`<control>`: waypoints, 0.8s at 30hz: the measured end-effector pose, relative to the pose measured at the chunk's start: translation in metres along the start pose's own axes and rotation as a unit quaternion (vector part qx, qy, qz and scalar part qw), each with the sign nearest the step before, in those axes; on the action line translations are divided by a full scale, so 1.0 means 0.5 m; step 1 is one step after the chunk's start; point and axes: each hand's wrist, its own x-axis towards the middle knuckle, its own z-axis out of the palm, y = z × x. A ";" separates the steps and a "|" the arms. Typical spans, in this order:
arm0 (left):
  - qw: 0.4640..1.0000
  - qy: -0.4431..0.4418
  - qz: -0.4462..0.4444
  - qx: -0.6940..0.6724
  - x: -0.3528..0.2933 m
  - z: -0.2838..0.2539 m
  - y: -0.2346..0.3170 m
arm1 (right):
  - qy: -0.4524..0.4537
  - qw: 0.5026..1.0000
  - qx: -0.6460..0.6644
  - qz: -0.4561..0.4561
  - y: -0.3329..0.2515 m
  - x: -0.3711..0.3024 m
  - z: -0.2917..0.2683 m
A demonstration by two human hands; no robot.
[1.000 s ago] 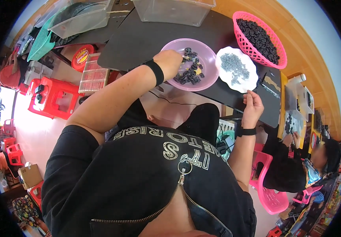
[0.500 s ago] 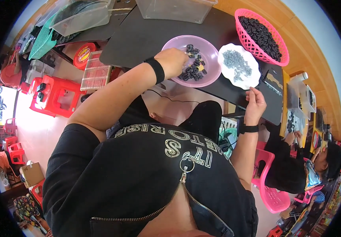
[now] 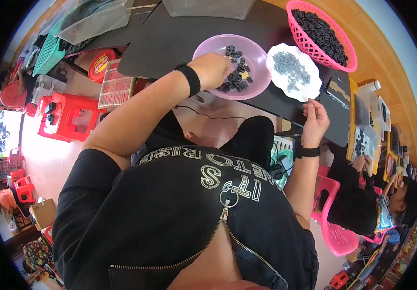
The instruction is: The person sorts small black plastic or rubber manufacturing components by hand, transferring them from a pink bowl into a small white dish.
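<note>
The camera sits on my head and looks down (so wide that straight edges bend). My black shirt [image 3: 165, 208] is very near and fills the bottom middle. My left grip [image 3: 211, 70] and right grip [image 3: 316, 119] are farther off, higher up, with the desk [image 3: 165, 46] at the top.

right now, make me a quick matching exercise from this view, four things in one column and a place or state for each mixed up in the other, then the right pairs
Column one
1. left hand
2. right hand
3. white plate
4. pink basket

Column two
A. heaped with black pieces
B. over the left side of the purple bowl
C. by the near edge of the plate
D. strewn with small grey pieces

Right pairs: 1-B, 2-C, 3-D, 4-A
</note>
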 end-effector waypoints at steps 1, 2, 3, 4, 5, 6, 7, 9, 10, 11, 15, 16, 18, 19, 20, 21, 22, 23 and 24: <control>1.000 -0.003 0.000 0.000 -0.002 0.002 0.001 | 0.000 1.000 0.005 -0.006 0.002 0.001 -0.001; 1.000 -0.001 0.008 -0.012 -0.006 0.004 0.003 | 0.001 1.000 0.004 -0.004 0.003 0.002 -0.003; 1.000 0.001 0.015 -0.023 -0.009 0.002 0.005 | -0.001 1.000 0.004 -0.006 0.003 0.003 -0.002; 1.000 -0.001 0.014 -0.024 -0.009 0.003 0.008 | -0.003 1.000 0.004 -0.008 0.003 0.003 -0.002; 1.000 -0.007 0.007 -0.015 -0.008 0.004 0.013 | -0.004 1.000 0.004 -0.007 0.003 0.002 -0.002; 1.000 -0.013 0.000 -0.005 -0.006 0.003 0.018 | -0.001 1.000 0.005 -0.004 0.003 0.001 -0.002; 1.000 -0.014 -0.001 -0.006 -0.004 0.001 0.023 | 0.003 1.000 0.005 -0.001 0.004 0.000 -0.003; 0.999 -0.032 0.003 0.038 -0.003 -0.004 0.030 | 0.001 1.000 0.003 0.001 0.005 0.002 -0.003; 0.999 -0.033 0.002 0.038 -0.002 0.000 0.026 | 0.001 1.000 0.002 0.001 0.005 0.002 -0.003; 0.999 -0.031 0.011 0.041 0.002 0.009 0.019 | 0.000 1.000 0.001 0.002 0.005 0.003 -0.003; 0.997 0.038 0.041 0.053 0.003 0.014 0.004 | -0.001 1.000 0.003 -0.005 0.008 0.005 -0.002; 0.997 0.038 0.041 0.052 0.002 0.010 0.002 | -0.002 1.000 0.007 -0.004 0.008 0.004 -0.002; 0.978 0.164 0.003 -0.127 -0.001 -0.008 -0.002 | 0.000 1.000 0.005 -0.001 0.003 0.003 0.000; 0.959 0.130 -0.069 -0.244 -0.006 -0.024 0.003 | 0.002 1.000 0.004 0.003 0.000 0.002 0.002; 0.958 0.131 -0.071 -0.245 -0.015 -0.030 0.002 | 0.000 1.000 0.003 0.002 -0.002 0.002 0.002; 0.899 0.084 -0.081 -0.422 -0.027 -0.035 0.004 | 0.004 1.000 0.010 0.004 -0.002 0.001 0.001; 0.806 0.033 -0.087 -0.584 -0.041 -0.041 0.008 | 0.008 1.000 0.017 0.007 -0.003 -0.001 -0.001; 0.762 -0.017 -0.082 -0.642 -0.064 -0.042 0.016 | 0.006 1.000 0.017 0.006 -0.006 -0.005 -0.002; 0.707 -0.055 -0.071 -0.701 -0.090 -0.036 0.030 | 0.012 0.999 0.041 0.009 -0.011 -0.010 -0.001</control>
